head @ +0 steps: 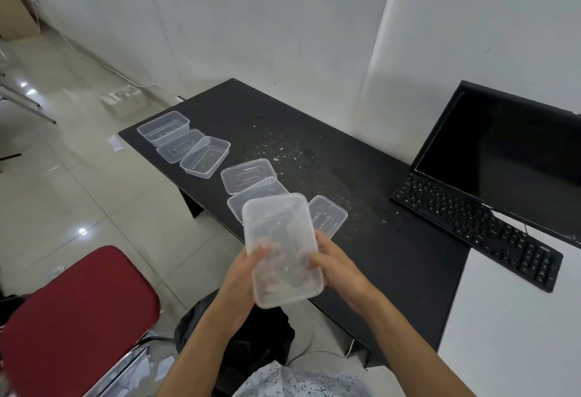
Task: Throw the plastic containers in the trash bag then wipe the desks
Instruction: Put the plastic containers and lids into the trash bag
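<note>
the clear plastic container [283, 248] is up in the air over the near edge of the black tabletop [377, 255], tilted, with the left hand [248, 274] and the right hand [333, 267] each curled round one long side of its lower end. it looks light, thin and springy, a bit slick, so a hold on the rim or side walls suits it better than a hard squeeze. the black trash bag [251, 333] sits on the floor right below. six more empty containers [206, 156] lie in a loose line along the tabletop's left edge, some overlapping, with crumbs [283, 148] scattered beside them. the red chair [78, 308] crowds the bag's left; the keyboard [478, 230] and monitor [509, 145] stand well apart on the right.
</note>
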